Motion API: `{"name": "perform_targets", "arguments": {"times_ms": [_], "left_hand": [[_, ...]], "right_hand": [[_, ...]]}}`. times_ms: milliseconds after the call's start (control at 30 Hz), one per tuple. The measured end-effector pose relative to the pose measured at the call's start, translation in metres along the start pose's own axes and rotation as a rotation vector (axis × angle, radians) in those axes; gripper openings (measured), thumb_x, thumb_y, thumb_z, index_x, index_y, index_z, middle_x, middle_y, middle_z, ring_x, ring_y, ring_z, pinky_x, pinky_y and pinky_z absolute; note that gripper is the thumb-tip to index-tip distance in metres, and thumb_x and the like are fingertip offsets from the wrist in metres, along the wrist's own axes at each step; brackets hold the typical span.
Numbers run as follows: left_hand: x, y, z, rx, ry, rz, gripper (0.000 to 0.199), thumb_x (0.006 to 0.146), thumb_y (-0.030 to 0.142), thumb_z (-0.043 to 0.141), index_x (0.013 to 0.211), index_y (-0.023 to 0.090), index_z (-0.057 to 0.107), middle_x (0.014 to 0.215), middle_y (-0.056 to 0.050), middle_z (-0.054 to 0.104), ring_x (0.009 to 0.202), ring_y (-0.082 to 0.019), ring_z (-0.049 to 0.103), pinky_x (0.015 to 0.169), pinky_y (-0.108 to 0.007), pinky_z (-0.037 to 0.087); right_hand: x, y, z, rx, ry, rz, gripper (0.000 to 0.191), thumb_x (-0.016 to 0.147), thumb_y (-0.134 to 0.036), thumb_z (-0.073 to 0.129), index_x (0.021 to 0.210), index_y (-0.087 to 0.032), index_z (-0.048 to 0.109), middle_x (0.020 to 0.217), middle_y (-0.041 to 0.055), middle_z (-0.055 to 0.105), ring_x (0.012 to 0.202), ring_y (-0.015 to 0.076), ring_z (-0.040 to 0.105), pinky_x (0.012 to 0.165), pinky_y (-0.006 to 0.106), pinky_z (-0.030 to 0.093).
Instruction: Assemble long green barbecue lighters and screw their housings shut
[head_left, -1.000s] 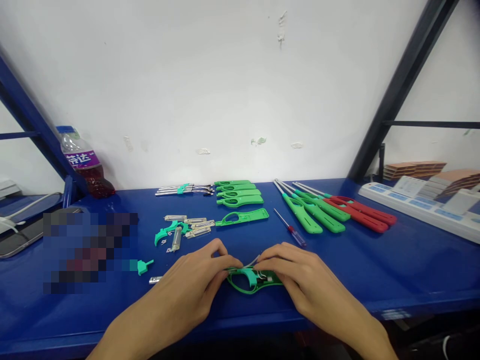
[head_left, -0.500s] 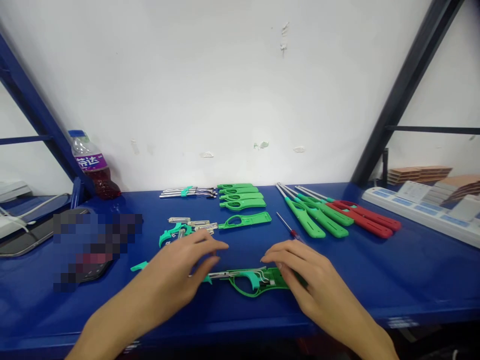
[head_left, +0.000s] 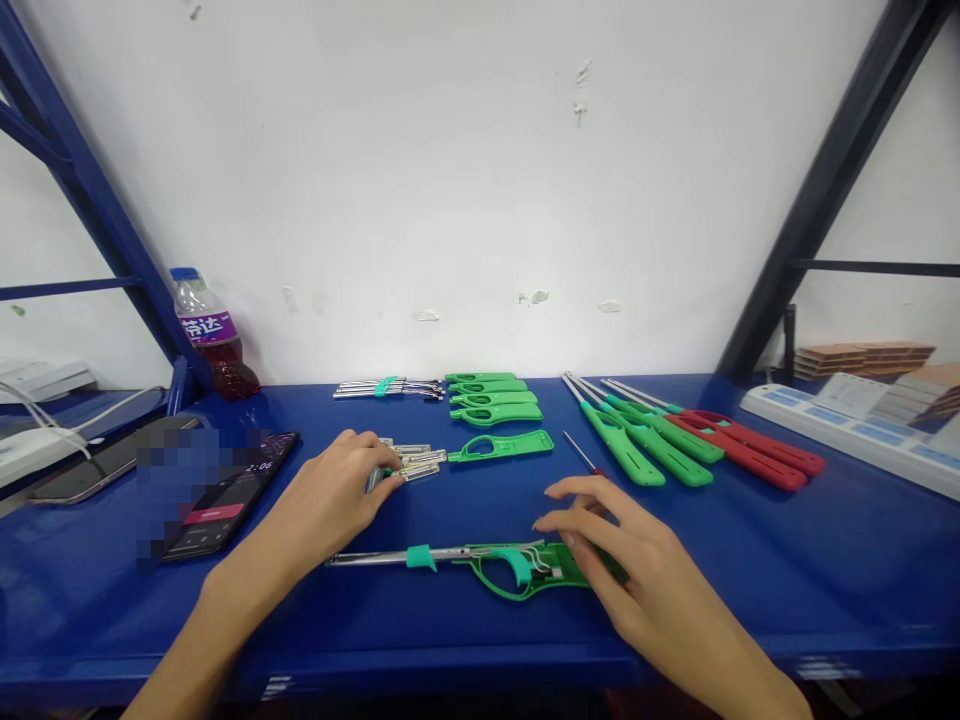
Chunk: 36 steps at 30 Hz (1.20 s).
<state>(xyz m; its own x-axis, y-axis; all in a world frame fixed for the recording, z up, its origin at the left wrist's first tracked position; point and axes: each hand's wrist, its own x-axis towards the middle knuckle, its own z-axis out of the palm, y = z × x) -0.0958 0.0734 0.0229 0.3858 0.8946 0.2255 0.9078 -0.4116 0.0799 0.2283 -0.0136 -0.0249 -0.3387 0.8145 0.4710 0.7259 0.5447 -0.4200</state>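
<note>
My left hand (head_left: 341,497) reaches over the small clear-and-metal parts (head_left: 424,461), its fingers curled down and covering teal pieces; what they grip is hard to see. Over the right end of an opened green lighter shell (head_left: 574,565), my right hand (head_left: 626,550) hovers with fingers apart and nothing held. A teal trigger (head_left: 517,562) and thin wires lie in that shell. From its left side extends a metal tube (head_left: 375,557) with a teal collar (head_left: 421,558). Another green half shell (head_left: 510,445) rests behind.
Farther back lie stacked green shells (head_left: 495,412) and metal rods (head_left: 360,388). Green lighters (head_left: 630,455), red lighters (head_left: 772,462) and a screwdriver (head_left: 581,452) are at right. A phone (head_left: 225,510) and a bottle (head_left: 217,340) stand left; a power strip (head_left: 847,430) is far right.
My left hand has moved left and back from above the metal tube to the small parts, uncovering the tube. My right hand stays over the shell. The view has shifted slightly.
</note>
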Motion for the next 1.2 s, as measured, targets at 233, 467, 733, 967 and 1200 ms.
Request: {"name": "perform_targets", "arguments": {"times_ms": [233, 467, 733, 967, 1200], "left_hand": [[0.001, 0.008, 0.003, 0.037, -0.040, -0.003, 0.017, 0.099, 0.029, 0.065, 0.103, 0.021, 0.079, 0.114, -0.011, 0.075, 0.109, -0.034, 0.065, 0.087, -0.043, 0.056], [-0.004, 0.015, -0.007, 0.005, 0.017, 0.031, 0.018, 0.104, 0.027, 0.058, 0.109, 0.018, 0.073, 0.110, -0.011, 0.075, 0.105, -0.033, 0.067, 0.086, -0.045, 0.055], [-0.035, 0.089, -0.009, -0.172, 0.161, 0.416, 0.012, 0.109, 0.025, 0.057, 0.107, 0.023, 0.069, 0.106, -0.003, 0.076, 0.092, -0.024, 0.069, 0.079, -0.036, 0.057], [-0.037, 0.112, 0.002, -0.133, 0.248, 0.480, 0.018, 0.111, 0.025, 0.052, 0.124, 0.024, 0.065, 0.117, -0.004, 0.076, 0.093, -0.024, 0.072, 0.070, -0.035, 0.060], [-0.032, 0.003, -0.019, -0.019, -0.074, -0.004, 0.036, 0.101, 0.021, 0.044, 0.121, 0.026, 0.073, 0.124, -0.011, 0.076, 0.110, -0.032, 0.072, 0.088, -0.042, 0.055]], "right_hand": [[0.000, 0.001, 0.000, 0.013, -0.011, 0.005, 0.032, 0.110, -0.020, 0.041, 0.121, -0.033, 0.067, 0.140, 0.0072, 0.058, 0.104, 0.0195, 0.070, 0.093, 0.040, 0.060], [0.000, 0.002, 0.000, -0.018, 0.068, -0.058, 0.028, 0.111, -0.024, 0.046, 0.129, -0.036, 0.064, 0.134, 0.0042, 0.065, 0.122, 0.0210, 0.067, 0.109, 0.044, 0.054], [-0.005, 0.004, -0.001, -0.108, 0.094, -0.186, 0.056, 0.110, -0.040, 0.053, 0.163, -0.036, 0.036, 0.141, 0.0016, 0.069, 0.138, 0.0249, 0.058, 0.119, 0.043, 0.045], [0.000, 0.006, -0.001, 0.031, 0.066, -0.254, 0.035, 0.108, -0.023, 0.059, 0.140, -0.038, 0.058, 0.108, -0.0060, 0.074, 0.105, 0.0174, 0.066, 0.115, 0.037, 0.040], [0.001, 0.005, 0.001, -0.003, 0.157, -0.194, 0.027, 0.107, -0.023, 0.061, 0.130, -0.037, 0.064, 0.111, -0.0047, 0.077, 0.109, 0.0204, 0.068, 0.111, 0.040, 0.041]]}}
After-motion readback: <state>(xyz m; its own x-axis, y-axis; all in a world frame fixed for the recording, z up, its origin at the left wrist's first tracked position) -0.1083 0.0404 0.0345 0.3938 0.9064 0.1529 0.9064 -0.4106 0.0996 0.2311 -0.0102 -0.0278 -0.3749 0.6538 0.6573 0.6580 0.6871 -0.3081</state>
